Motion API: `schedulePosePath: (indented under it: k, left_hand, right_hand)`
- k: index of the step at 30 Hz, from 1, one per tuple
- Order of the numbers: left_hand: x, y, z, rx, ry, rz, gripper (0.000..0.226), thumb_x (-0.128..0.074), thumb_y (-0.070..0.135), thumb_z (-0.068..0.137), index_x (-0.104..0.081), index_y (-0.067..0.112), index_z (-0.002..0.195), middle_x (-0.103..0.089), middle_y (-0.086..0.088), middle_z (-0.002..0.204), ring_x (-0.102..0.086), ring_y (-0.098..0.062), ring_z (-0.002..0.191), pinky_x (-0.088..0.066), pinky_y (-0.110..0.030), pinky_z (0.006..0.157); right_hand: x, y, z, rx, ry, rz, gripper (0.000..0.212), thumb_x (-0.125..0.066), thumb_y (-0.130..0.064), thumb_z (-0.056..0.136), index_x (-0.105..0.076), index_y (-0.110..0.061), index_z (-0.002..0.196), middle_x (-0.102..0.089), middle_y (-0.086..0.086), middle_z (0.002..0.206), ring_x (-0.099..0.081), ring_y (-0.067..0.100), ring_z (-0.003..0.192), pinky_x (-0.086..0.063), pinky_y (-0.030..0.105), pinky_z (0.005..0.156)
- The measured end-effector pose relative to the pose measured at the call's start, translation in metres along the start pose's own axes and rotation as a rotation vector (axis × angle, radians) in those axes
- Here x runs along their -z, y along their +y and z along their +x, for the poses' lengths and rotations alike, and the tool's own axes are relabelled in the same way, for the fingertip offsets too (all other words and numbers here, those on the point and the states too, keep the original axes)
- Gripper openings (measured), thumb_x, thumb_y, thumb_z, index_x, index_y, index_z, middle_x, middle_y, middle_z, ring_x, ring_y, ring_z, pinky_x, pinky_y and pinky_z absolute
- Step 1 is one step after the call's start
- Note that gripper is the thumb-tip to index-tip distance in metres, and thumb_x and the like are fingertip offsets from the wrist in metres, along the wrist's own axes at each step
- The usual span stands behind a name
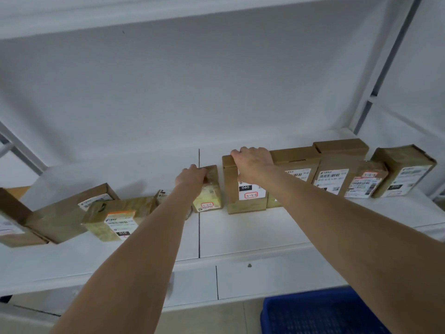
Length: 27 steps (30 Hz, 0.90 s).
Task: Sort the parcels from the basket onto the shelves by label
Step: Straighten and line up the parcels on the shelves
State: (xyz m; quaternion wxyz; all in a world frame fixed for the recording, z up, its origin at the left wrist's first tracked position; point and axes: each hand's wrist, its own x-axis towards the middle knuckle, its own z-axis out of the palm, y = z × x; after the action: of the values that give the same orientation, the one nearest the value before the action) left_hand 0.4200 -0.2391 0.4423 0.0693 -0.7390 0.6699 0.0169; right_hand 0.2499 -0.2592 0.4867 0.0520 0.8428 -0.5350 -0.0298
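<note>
White shelving fills the view, and on the shelf [240,232] in front of you a row of parcels stands against the back wall. Your left hand [192,177] curls its fingers round the top of the small yellowish parcel [209,197], which stands upright just left of the tall brown box [231,189]. Your right hand [252,162] hooks its fingers over that box's top rear edge. The red-framed labels look like neighbours in a sequence (the small one is too blurred to read surely), so this seems the right slot. Steady the brown box with the right hand while you slide the small parcel back until it sits flush beside it, label facing out. Let go gently: the parcels at the left [115,215] lie tipped, and a nudge could topple this one too. Only a corner of the blue basket [313,314] shows below.
</note>
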Motion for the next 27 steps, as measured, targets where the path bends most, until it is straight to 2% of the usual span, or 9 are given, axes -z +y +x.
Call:
schedulePosePath:
  k: [3,7,8,10,13,17,21,25,27]
  left_hand:
    - [-0.007,-0.002,-0.010,-0.010,0.019,-0.038,0.048,-0.041,-0.005,0.089,-0.047,0.019,0.130,-0.043,-0.009,0.123,-0.047,-0.029,0.116,-0.048,-0.038,0.090]
    - [-0.001,-0.008,-0.019,-0.080,-0.009,-0.177,0.057,-0.041,-0.008,0.085,-0.048,0.019,0.135,-0.048,-0.008,0.126,-0.053,-0.028,0.114,-0.050,-0.036,0.089]
    - [0.003,-0.013,-0.022,-0.085,-0.009,-0.197,0.057,-0.043,-0.005,0.086,-0.046,0.020,0.136,-0.047,-0.008,0.126,-0.053,-0.028,0.113,-0.050,-0.036,0.088]
    - [0.011,-0.030,-0.026,-0.075,-0.005,-0.202,0.056,-0.053,0.009,0.086,-0.039,0.020,0.140,-0.044,-0.009,0.128,-0.050,-0.028,0.117,-0.049,-0.042,0.092]
    - [0.018,-0.061,-0.030,-0.026,-0.091,-0.111,0.083,-0.069,0.030,0.079,-0.024,0.018,0.147,-0.036,-0.010,0.139,-0.038,-0.029,0.129,-0.043,-0.044,0.100]
    - [0.019,-0.105,-0.034,-0.071,-0.259,-0.047,0.109,-0.082,0.042,0.066,-0.015,0.017,0.149,-0.031,-0.008,0.144,-0.032,-0.029,0.133,-0.038,-0.045,0.104]
    - [-0.003,-0.140,-0.035,-0.125,-0.367,0.143,0.117,-0.086,0.044,0.058,-0.016,0.019,0.148,-0.037,-0.008,0.138,-0.040,-0.030,0.127,-0.044,-0.045,0.097]
    - [-0.015,-0.155,-0.033,-0.184,-0.360,0.201,0.087,-0.083,0.035,0.066,-0.035,0.012,0.135,-0.049,-0.006,0.124,-0.053,-0.025,0.114,-0.049,-0.038,0.088]
    - [-0.015,-0.157,-0.031,-0.205,-0.336,0.190,0.085,-0.082,0.035,0.067,-0.036,0.012,0.135,-0.049,-0.006,0.123,-0.053,-0.025,0.113,-0.048,-0.037,0.086]
  right_hand:
    - [-0.001,-0.002,-0.003,-0.023,-0.021,0.015,0.057,-0.064,-0.023,0.086,-0.037,-0.017,0.136,-0.048,0.007,0.131,-0.043,0.026,0.126,-0.035,0.040,0.096]
    - [0.008,-0.007,-0.011,-0.006,-0.090,0.022,0.100,-0.069,-0.053,0.079,-0.011,-0.015,0.151,-0.018,0.011,0.157,-0.007,0.032,0.147,-0.013,0.049,0.118]
    - [0.013,-0.011,-0.015,0.017,-0.028,0.033,0.099,-0.066,-0.056,0.080,-0.011,-0.015,0.152,-0.014,0.011,0.158,-0.005,0.031,0.147,-0.012,0.048,0.118]
    - [0.021,-0.027,-0.021,0.116,0.189,0.054,0.079,-0.060,-0.052,0.086,-0.025,-0.016,0.148,-0.025,0.010,0.153,-0.020,0.028,0.143,-0.024,0.041,0.114]
    - [0.022,-0.067,-0.024,0.278,0.333,0.130,0.050,-0.055,-0.028,0.093,-0.040,-0.019,0.140,-0.039,0.005,0.139,-0.039,0.022,0.126,-0.038,0.034,0.097]
    - [-0.007,-0.116,-0.005,0.188,0.032,0.151,0.068,-0.058,-0.014,0.089,-0.025,-0.022,0.148,-0.023,0.007,0.152,-0.027,0.027,0.138,-0.036,0.041,0.108]
    - [-0.037,-0.135,0.005,0.061,-0.202,0.144,0.088,-0.060,-0.010,0.086,-0.005,-0.024,0.153,0.006,0.003,0.161,-0.001,0.029,0.148,-0.019,0.045,0.118]
    - [-0.046,-0.141,0.008,-0.044,-0.226,0.101,0.083,-0.062,-0.012,0.084,-0.015,-0.023,0.151,-0.003,-0.001,0.161,-0.006,0.028,0.147,-0.022,0.043,0.117]
    - [-0.044,-0.148,0.012,-0.080,-0.195,0.075,0.077,-0.065,-0.018,0.084,-0.023,-0.020,0.148,-0.012,0.003,0.158,-0.013,0.029,0.145,-0.027,0.043,0.114]
